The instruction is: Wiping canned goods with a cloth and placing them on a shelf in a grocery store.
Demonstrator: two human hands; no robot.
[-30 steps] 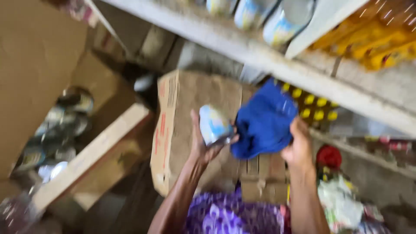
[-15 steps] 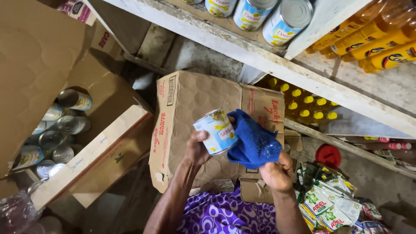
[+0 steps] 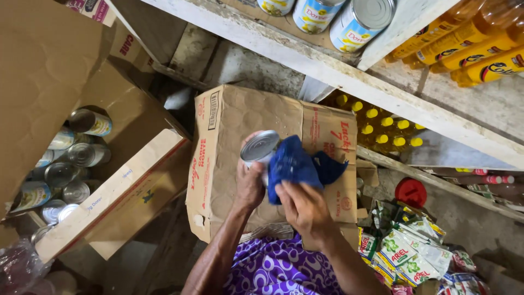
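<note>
The left hand [image 3: 250,183] is wrapped around a small tin can [image 3: 260,150], holding it above a closed cardboard box [image 3: 234,125] with its silver end turned toward the camera; the palm and the cloth hide most of the can's side, so only a sliver of pale label shows. The right hand [image 3: 303,206] presses a crumpled blue cloth [image 3: 297,166] against the can, its fingers closed on the fabric, and the cloth's far corner hangs loose over the box. How much of the can the cloth covers cannot be made out. Both forearms run out of the bottom edge, above a purple patterned garment [image 3: 278,270]. To the left, an open carton [image 3: 117,188] holds more tins [image 3: 65,175] lying on their sides, partly shaded by its raised flap. Above, a white wooden shelf [image 3: 327,68] carries cans [image 3: 357,22] cut off by the top edge, with orange bottles [image 3: 480,49] beside them. Yellow-capped bottles [image 3: 382,128] sit half hidden behind the box, under the shelf. At the lower right a heap of sachets [image 3: 415,251] lies below a red lid [image 3: 410,191].
</note>
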